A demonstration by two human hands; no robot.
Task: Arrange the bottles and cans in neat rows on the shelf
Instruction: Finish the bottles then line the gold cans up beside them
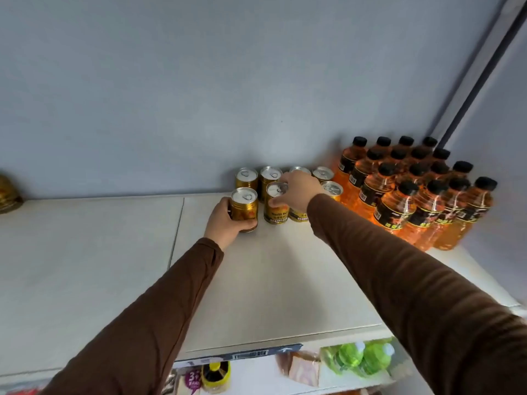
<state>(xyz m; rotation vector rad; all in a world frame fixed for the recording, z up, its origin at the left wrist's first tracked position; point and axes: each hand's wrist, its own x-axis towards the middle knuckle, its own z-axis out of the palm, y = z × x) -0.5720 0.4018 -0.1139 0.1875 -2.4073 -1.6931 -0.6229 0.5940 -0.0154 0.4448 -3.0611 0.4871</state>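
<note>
Your left hand (225,220) is gripping a gold can (244,209) on the shelf (256,280); your right hand (296,189) is pinching the neighbouring gold can (276,208), beside orange bottles (413,192).

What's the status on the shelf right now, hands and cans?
Left hand gripping front-left can. Right hand on the next can. Orange bottles already rowed at right. Shelf front open, nothing blocking.

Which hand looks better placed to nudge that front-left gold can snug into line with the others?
The left hand. It is already wrapped around the front-left can, which stands upright at the group's outer edge. The right hand is busy on the neighbouring can, fingers over its top.
</note>
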